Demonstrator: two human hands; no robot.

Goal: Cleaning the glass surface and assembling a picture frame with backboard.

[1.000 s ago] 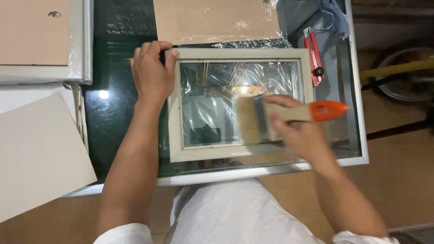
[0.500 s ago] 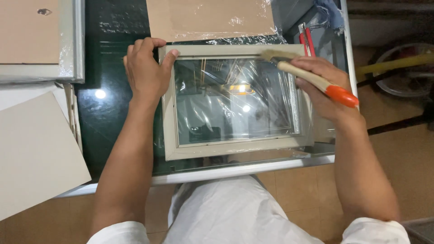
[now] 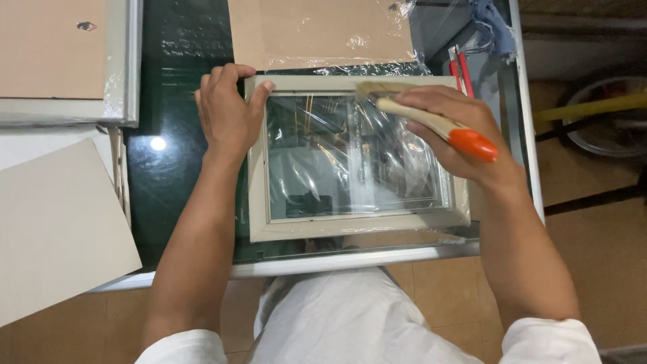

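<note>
A cream picture frame (image 3: 317,228) with a glass pane covered in clear plastic film lies on a dark glass table (image 3: 172,182). My left hand (image 3: 227,111) presses flat on the frame's upper left corner. My right hand (image 3: 458,138) grips a paintbrush (image 3: 431,123) with a wooden handle and an orange end. The bristles rest on the frame's top edge, near its middle.
A brown board (image 3: 317,30) under crinkled film lies beyond the frame. A red utility knife (image 3: 460,71) sits at the upper right. Another framed board (image 3: 60,61) is at the upper left, and a pale board (image 3: 54,229) overhangs the left edge.
The brush has travelled from the pane's right side up to the top edge of the frame, then leftward along it. My left hand has stayed on the corner.
</note>
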